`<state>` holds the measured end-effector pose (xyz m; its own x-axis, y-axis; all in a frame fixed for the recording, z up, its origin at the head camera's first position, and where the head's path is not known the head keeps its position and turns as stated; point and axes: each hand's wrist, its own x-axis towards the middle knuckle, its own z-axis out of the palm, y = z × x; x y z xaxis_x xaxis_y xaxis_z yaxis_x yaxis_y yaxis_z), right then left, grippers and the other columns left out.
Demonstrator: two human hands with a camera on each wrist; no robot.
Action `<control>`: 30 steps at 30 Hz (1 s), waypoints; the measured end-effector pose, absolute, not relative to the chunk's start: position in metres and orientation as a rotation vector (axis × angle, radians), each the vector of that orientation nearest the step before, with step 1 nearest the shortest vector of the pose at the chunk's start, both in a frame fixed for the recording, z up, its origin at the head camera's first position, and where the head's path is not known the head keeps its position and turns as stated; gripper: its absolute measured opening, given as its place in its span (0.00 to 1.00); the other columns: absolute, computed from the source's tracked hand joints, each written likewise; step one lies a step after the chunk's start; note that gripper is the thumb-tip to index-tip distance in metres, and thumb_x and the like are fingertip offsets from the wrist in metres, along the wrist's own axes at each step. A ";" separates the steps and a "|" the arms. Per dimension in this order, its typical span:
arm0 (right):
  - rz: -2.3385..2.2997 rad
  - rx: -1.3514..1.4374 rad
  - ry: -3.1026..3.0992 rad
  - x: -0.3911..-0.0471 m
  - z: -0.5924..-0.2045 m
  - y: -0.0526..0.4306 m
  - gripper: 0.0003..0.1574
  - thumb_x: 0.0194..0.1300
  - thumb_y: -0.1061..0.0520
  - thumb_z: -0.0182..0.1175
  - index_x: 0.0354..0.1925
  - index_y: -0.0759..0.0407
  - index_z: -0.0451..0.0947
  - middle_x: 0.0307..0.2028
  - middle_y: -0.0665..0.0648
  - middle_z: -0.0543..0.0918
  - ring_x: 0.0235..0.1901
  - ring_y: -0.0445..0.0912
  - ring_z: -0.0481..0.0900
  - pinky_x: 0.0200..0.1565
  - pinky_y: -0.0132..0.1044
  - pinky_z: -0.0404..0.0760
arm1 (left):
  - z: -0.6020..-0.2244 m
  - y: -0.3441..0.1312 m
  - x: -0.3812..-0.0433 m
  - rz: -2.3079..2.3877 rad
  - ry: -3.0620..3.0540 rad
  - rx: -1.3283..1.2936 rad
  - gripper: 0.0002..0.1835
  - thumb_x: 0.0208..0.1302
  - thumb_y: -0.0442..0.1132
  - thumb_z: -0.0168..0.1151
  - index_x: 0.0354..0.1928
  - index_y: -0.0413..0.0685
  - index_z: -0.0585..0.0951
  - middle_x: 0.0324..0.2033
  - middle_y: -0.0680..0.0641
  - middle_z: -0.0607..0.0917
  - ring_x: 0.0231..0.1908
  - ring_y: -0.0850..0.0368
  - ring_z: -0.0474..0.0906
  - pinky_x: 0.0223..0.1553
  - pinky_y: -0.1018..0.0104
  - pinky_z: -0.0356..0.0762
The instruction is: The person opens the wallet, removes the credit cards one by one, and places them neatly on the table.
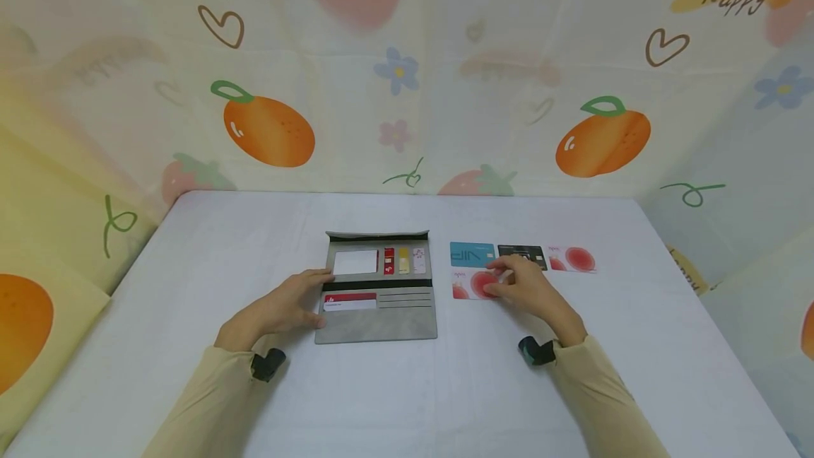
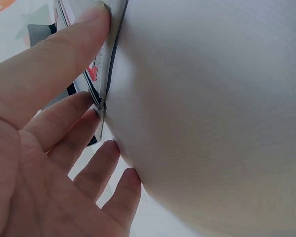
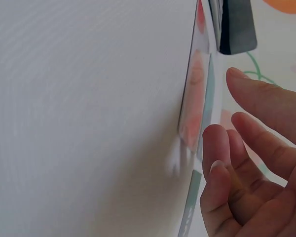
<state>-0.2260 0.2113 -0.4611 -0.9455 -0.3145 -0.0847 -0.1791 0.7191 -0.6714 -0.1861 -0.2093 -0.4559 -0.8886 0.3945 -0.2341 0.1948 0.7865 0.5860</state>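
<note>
An unfolded grey wallet [image 1: 407,325] lies on the table, with several cards in its slots and a white card [image 1: 356,262] in its upper half. My left hand [image 1: 286,302] rests at the wallet's left edge, thumb and fingers spread along it; the left wrist view shows the thumb [image 2: 91,29] against that edge. Right of the wallet, my right hand [image 1: 528,292] hovers with thumb and index finger over the right side of a pink-and-red card [image 1: 467,285]. In the right wrist view that card [image 3: 195,98] appears apart from the loosely bent fingers [image 3: 259,98].
A teal card [image 1: 470,253], a black card [image 1: 511,251] and another pink-and-red card [image 1: 572,259] form a row behind the right hand. White cloth covers the table [image 1: 381,401]. A fruit-patterned curtain [image 1: 356,90] hangs behind it.
</note>
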 end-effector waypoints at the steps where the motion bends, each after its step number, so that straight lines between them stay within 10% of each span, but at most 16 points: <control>1: -1.044 -0.404 2.726 -0.226 -0.460 0.210 0.24 0.63 0.56 0.68 0.55 0.65 0.79 0.45 0.63 0.82 0.39 0.49 0.79 0.43 0.40 0.83 | -0.456 -0.209 -0.186 0.809 2.633 0.452 0.43 0.54 0.36 0.75 0.70 0.35 0.66 0.72 0.31 0.62 0.72 0.27 0.54 0.69 0.31 0.56; 30: -1.201 -0.467 2.627 -0.221 -0.455 0.171 0.22 0.66 0.55 0.65 0.55 0.63 0.79 0.40 0.58 0.83 0.34 0.45 0.79 0.36 0.31 0.80 | -0.467 -0.221 -0.184 0.974 2.611 0.489 0.43 0.54 0.40 0.74 0.71 0.39 0.67 0.73 0.33 0.60 0.72 0.26 0.49 0.68 0.24 0.48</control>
<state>-0.2210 0.1705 -0.4553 -0.9265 -0.3711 -0.0626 -0.1954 0.6166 -0.7626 -0.1835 -0.2213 -0.4670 -0.8934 0.4169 -0.1672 0.2057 0.7106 0.6728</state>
